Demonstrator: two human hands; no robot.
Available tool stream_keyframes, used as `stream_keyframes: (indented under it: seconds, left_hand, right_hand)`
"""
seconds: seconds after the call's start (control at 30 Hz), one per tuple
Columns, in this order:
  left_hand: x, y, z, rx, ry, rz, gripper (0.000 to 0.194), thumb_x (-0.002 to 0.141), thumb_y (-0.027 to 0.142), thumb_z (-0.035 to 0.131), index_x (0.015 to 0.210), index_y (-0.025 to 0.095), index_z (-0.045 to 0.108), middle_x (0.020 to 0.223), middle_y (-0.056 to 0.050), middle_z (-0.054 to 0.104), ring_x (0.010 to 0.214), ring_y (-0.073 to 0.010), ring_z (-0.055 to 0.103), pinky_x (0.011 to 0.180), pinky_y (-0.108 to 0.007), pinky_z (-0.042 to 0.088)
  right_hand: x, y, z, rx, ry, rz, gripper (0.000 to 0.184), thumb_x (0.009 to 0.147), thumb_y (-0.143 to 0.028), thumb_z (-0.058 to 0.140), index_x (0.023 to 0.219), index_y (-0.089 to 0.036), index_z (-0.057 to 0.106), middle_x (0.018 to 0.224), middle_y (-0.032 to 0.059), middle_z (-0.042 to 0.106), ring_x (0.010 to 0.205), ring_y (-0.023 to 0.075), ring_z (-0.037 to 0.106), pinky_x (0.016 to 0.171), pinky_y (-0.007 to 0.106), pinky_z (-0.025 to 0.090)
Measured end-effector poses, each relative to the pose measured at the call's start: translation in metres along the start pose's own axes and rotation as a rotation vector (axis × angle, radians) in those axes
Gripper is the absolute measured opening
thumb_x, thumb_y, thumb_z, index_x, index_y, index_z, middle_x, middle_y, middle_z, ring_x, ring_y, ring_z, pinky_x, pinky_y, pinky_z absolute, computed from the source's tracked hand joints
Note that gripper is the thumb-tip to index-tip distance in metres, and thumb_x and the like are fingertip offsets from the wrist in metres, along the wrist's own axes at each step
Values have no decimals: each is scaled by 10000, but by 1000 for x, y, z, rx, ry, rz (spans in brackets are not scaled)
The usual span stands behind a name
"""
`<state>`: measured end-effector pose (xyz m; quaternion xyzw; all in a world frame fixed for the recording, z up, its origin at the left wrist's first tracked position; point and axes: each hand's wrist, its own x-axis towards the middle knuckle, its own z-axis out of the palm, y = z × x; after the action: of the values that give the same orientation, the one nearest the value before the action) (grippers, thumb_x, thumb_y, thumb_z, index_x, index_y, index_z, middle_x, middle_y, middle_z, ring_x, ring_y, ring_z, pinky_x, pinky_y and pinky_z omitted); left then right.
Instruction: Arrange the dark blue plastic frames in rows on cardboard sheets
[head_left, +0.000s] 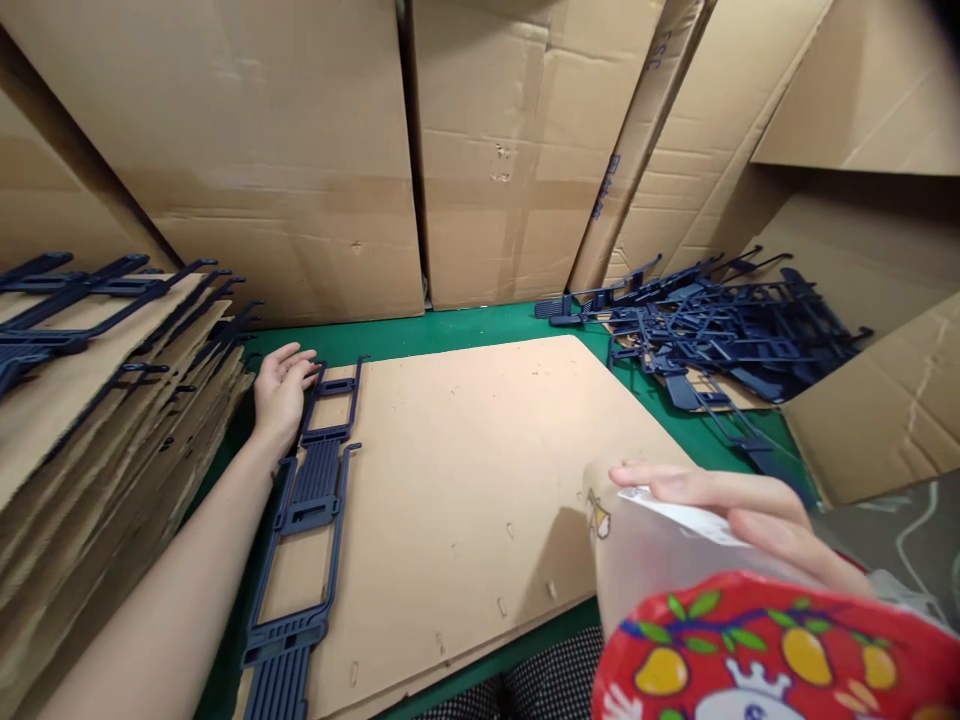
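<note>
My left hand (281,392) is at the far left edge of a cardboard sheet, fingers loosely curled and apart, with nothing in it. Its fingertips are beside dark blue plastic frames (311,500) laid in a row along the sheet's left side; whether they touch is unclear. Close to the camera, at lower right, my right hand (739,510) is wrapped around a translucent drink cup (637,570). The cup is tilted, showing its red top with yellow fruit and a cartoon figure, and a white label near the fingers.
The cardboard sheet (465,470) lies on a green table (450,325). On the left rises a stack of cardboard sheets (127,460) with blue frames between them. A tangled pile of blue plastic parts (720,325) is at back right. Large cartons (510,150) stand behind.
</note>
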<state>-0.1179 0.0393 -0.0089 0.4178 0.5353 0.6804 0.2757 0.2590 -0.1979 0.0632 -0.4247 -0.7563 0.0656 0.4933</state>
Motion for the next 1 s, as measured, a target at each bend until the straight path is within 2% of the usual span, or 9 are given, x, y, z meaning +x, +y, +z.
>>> stream_keyframes:
  seconds: [0.07,0.17,0.23,0.4,0.6,1.0]
  left_hand:
    - [0,0,0,4,-2,1,187,788,82,532,923,206,566,875,34,663,786,-112,619,876,-364,469]
    - [1,-1,0,7,-2,5,191,788,82,526,928,203,569,874,29,666,786,-113,620,881,-372,468]
    - [2,-2,-1,6,-3,8,187,791,87,517,931,199,570,882,24,669,788,-111,620,883,-370,469]
    - [3,-3,-1,2,-10,13,179,781,115,527,939,187,570,925,-8,674,796,-112,622,883,-372,473]
    - [2,-2,0,5,-22,15,206,769,156,550,973,137,573,1004,-98,655,804,-121,624,885,-371,461]
    - [1,-1,0,5,-32,-3,215,757,128,542,966,136,594,981,-102,664,766,-109,613,818,-306,470]
  right_hand:
    - [11,-4,15,142,126,-31,472,931,-188,273,1243,-504,433,961,62,508,996,230,583,834,476,531]
    - [15,-6,29,229,216,-82,397,935,-236,273,1211,-416,494,968,70,488,973,252,588,828,515,525]
    - [14,-2,30,269,186,-136,397,935,-237,276,1250,-367,480,1006,82,486,990,264,581,823,525,523]
    - [10,15,24,323,11,-252,480,896,-149,355,1345,-312,395,1081,90,471,1052,275,558,845,522,527]
    - [10,22,25,355,19,-303,510,864,-120,423,1355,-253,385,1135,72,460,1071,286,543,846,521,527]
    - [8,21,27,369,30,-306,499,872,-117,417,1353,-249,390,1142,71,468,1067,285,547,850,524,528]
